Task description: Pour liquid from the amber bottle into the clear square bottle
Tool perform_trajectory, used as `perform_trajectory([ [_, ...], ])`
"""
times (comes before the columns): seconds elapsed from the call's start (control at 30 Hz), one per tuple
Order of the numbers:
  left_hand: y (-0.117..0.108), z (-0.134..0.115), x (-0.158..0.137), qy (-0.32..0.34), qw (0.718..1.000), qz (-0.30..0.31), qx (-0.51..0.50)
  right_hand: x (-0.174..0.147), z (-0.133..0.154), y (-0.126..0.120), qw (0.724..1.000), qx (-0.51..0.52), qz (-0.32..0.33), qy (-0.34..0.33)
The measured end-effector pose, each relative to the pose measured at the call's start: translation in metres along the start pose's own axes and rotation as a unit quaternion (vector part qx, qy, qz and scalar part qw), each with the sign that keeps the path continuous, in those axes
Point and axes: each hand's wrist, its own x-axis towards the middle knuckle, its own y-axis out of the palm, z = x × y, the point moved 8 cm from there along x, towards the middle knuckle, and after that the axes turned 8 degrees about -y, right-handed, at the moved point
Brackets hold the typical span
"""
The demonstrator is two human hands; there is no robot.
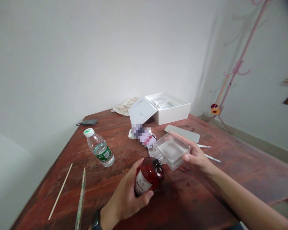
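My left hand [128, 198] grips a dark red bottle [150, 174] with a white label, standing on the wooden table [206, 198] near its front. My right hand [196, 156] holds a clear square glass bottle [171, 150] tipped over, with its neck down at the red bottle's black mouth. The glass bottle looks almost empty. A dark watch sits on my left wrist.
A plastic water bottle [100, 149] stands to the left. A thin wooden stick [60, 191] and a wrapped stick [81, 199] lie at the front left. Behind are an open white box [169, 108], a grey flat case [182, 133], a small dark device [89, 122] and a cloth [125, 106].
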Motion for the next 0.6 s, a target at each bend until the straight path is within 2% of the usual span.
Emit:
perform_trajectory([
  [0.6, 0.002, 0.003, 0.000, -0.009, 1.000, 0.002, 0.003, -0.008, -0.011, -0.010, 0.999, -0.029, -0.012, 0.020],
])
